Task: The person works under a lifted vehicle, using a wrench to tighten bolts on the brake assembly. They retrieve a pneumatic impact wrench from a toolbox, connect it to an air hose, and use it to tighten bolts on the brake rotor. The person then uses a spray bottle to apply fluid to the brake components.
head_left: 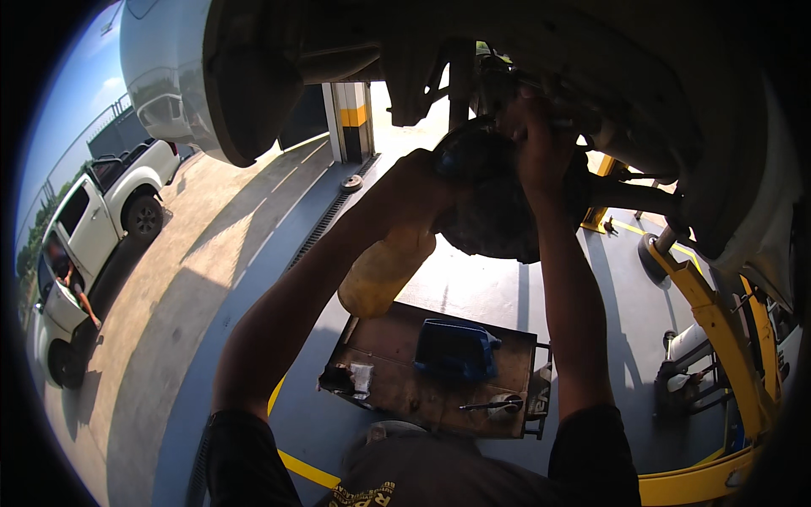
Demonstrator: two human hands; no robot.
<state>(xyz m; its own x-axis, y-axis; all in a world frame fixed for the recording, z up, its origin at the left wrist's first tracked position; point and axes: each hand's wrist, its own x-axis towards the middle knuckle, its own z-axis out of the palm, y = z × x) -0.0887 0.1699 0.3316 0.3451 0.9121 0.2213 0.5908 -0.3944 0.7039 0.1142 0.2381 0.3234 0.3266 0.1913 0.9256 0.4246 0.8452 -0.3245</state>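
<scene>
Above me is the dark underside of a raised vehicle, with a round wheel hub and brake assembly [494, 211] hanging in deep shadow. My left hand [427, 182] is at the left side of this assembly, closed at the upper end of a tilted, yellowish plastic bottle [384, 275]; its fingertips are lost in shadow. The bottle hangs below my wrist. Higher up, my right hand [534, 127] reaches among the suspension parts [498, 80] above the hub. Its fingers are bent and closed, and what they hold is too dark to make out.
Below stands a brown-topped cart [389, 338] with a blue open container [456, 348], a dark tool [490, 404] and a small white packet [361, 380]. Yellow lift arms [718, 313] curve along the right. At left, a person [72, 287] is by a white pickup [110, 203].
</scene>
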